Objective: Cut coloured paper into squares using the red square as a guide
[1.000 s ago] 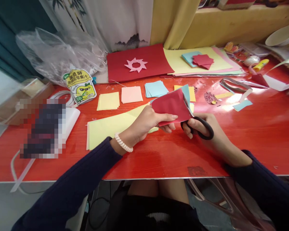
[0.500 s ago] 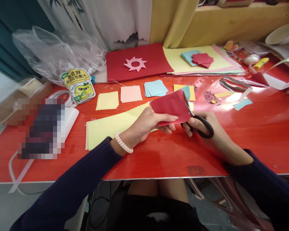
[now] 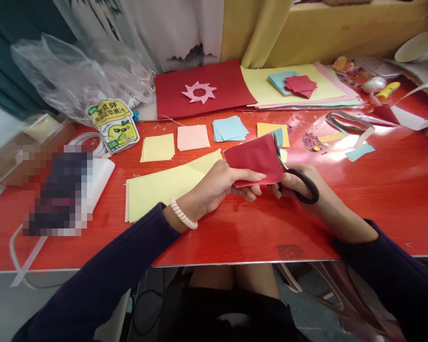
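My left hand [image 3: 231, 183] pinches a piece of red paper [image 3: 255, 159] by its lower edge, thumb on top and fingers beneath. Held in my right hand [image 3: 299, 180] is a pair of black-handled scissors [image 3: 309, 194], its blades lying along the right edge of the red paper. The lower handle loop is mostly hidden by my fingers. Behind the paper, a yellow paper stack [image 3: 264, 129] and a blue piece are partly covered. Below and left of the red paper lie long pale yellow sheets [image 3: 157, 190], partly under my left forearm.
Small stacks of yellow [image 3: 157, 147], pink [image 3: 193, 137] and blue paper [image 3: 230, 128] lie across the table. Behind them, a pink paper ring [image 3: 199, 92] rests on a red sheet [image 3: 171, 104]. A juice pouch [image 3: 117, 128] and plastic bag [image 3: 74, 71] stand left; paper scraps [image 3: 360, 152] lie right.
The scissors and my right hand have shifted slightly to the right along the red paper's edge. My left hand keeps its grip; the whole view has shifted slightly.
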A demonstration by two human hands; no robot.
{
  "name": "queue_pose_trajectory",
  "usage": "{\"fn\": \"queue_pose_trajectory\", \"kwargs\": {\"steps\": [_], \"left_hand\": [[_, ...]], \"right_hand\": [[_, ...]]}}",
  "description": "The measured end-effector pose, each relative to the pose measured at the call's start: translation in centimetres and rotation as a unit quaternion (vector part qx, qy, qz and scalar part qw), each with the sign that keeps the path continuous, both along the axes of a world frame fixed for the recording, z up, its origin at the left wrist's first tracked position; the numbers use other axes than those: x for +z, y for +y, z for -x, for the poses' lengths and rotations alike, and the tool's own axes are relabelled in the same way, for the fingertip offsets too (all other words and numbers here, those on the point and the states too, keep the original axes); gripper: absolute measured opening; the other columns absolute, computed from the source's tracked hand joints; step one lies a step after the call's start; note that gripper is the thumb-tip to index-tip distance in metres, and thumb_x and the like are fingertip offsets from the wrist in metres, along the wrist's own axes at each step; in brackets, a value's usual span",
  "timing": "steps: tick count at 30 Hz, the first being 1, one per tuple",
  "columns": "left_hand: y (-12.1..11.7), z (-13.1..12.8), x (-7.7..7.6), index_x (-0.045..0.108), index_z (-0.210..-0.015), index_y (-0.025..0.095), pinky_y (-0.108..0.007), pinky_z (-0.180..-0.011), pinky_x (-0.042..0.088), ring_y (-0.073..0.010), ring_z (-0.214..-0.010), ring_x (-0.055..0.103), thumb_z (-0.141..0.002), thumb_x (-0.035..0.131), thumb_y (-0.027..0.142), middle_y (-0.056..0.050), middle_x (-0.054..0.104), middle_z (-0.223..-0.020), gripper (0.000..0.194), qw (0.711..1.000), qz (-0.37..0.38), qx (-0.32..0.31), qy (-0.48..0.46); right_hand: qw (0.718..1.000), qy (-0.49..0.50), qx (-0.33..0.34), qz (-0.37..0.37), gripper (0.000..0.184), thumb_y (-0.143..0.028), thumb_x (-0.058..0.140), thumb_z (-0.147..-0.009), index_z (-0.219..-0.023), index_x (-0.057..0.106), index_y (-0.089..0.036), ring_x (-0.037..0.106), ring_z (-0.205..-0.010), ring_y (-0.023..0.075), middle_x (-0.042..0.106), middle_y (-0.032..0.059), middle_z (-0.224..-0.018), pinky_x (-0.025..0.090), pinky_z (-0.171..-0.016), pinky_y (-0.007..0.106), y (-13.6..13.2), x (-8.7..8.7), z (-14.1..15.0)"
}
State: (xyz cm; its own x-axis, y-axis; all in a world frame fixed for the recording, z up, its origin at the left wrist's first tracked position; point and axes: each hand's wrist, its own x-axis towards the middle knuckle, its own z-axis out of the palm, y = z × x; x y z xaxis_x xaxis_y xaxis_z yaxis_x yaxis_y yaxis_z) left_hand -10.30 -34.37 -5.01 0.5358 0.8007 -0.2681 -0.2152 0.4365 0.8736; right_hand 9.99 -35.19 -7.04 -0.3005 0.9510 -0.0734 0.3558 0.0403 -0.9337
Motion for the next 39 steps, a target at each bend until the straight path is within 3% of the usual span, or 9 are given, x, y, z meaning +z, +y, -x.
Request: {"fn": "queue_pose_trajectory", "kwargs": {"steps": [8, 17, 25, 31, 34, 36, 39], "left_hand": [[0.2, -0.1, -0.3, 0.069, -0.064, 0.013, -0.026, -0.058, 0.049, -0.0091, -0.051, 0.057, -0.071, 0.071, 0.020, -0.001, 0.064, -0.056, 0.010, 1.000, 0.014, 0.010, 0.001], [-0.1, -0.2, -0.2, 0.066, -0.066, 0.012, -0.024, -0.054, 0.048, -0.0088, -0.049, 0.058, -0.070, 0.071, 0.018, 0.000, 0.063, -0.055, 0.009, 1.000, 0.009, 0.003, 0.002], [-0.1, -0.2, -0.4, 0.066, -0.064, 0.012, -0.023, -0.055, 0.050, -0.0080, -0.050, 0.059, -0.073, 0.069, 0.019, 0.000, 0.064, -0.057, 0.012, 1.000, 0.008, 0.004, 0.008], [-0.3, -0.5, -0.6, 0.065, -0.069, 0.010, -0.023, -0.052, 0.049, -0.0091, -0.049, 0.059, -0.073, 0.068, 0.017, -0.001, 0.064, -0.056, 0.008, 1.000, -0.008, 0.004, -0.004], [-0.4, -0.6, -0.7, 0.065, -0.071, 0.010, -0.023, -0.052, 0.050, -0.0096, -0.049, 0.059, -0.073, 0.070, 0.019, -0.001, 0.065, -0.057, 0.010, 1.000, -0.026, 0.010, -0.004], [-0.3, -0.6, -0.8, 0.065, -0.074, 0.011, -0.023, -0.053, 0.050, -0.0100, -0.050, 0.060, -0.073, 0.070, 0.021, -0.002, 0.065, -0.058, 0.011, 0.999, -0.036, 0.026, 0.001], [-0.1, -0.5, -0.9, 0.065, -0.077, 0.012, -0.023, -0.054, 0.051, -0.0107, -0.051, 0.061, -0.073, 0.071, 0.023, -0.002, 0.066, -0.059, 0.013, 0.997, -0.061, 0.052, 0.001]], "right_hand": [[0.999, -0.012, -0.016, -0.028, 0.055, -0.065, 0.059, -0.075, -0.050, 0.047, -0.018, 0.040, -0.043, 0.0084, 0.049, 0.0001, -0.044, 0.025, -0.046, 0.027, -0.4, 1.2, 0.9], [0.999, 0.038, 0.000, -0.017, 0.052, -0.061, 0.057, -0.079, -0.054, 0.053, -0.017, 0.044, -0.044, 0.0091, 0.052, 0.0011, -0.046, 0.026, -0.047, 0.028, -0.4, 1.0, 0.5], [0.999, -0.011, -0.036, -0.029, 0.053, -0.063, 0.060, -0.077, -0.048, 0.047, -0.019, 0.040, -0.042, 0.0087, 0.049, 0.0001, -0.042, 0.026, -0.046, 0.028, -0.6, 1.4, 1.2], [0.996, 0.010, -0.083, -0.009, 0.051, -0.062, 0.066, -0.070, -0.049, 0.045, -0.021, 0.039, -0.037, 0.0089, 0.046, -0.0016, -0.038, 0.025, -0.041, 0.026, -0.9, 1.8, 1.8], [0.992, 0.018, -0.119, -0.021, 0.042, -0.058, 0.066, -0.073, -0.060, 0.054, -0.020, 0.041, -0.040, 0.0087, 0.048, -0.0026, -0.042, 0.028, -0.043, 0.025, -0.7, 1.9, 1.6], [0.989, 0.013, -0.140, -0.035, 0.034, -0.052, 0.066, -0.075, -0.080, 0.062, -0.019, 0.044, -0.046, 0.0092, 0.050, -0.0029, -0.050, 0.031, -0.046, 0.025, 0.0, 1.6, 0.8], [0.979, -0.052, -0.187, -0.059, 0.049, -0.042, 0.073, -0.072, -0.112, 0.057, -0.019, 0.050, -0.060, 0.0120, 0.054, -0.0007, -0.068, 0.037, -0.051, 0.025, 1.2, 0.8, -1.1]]}}
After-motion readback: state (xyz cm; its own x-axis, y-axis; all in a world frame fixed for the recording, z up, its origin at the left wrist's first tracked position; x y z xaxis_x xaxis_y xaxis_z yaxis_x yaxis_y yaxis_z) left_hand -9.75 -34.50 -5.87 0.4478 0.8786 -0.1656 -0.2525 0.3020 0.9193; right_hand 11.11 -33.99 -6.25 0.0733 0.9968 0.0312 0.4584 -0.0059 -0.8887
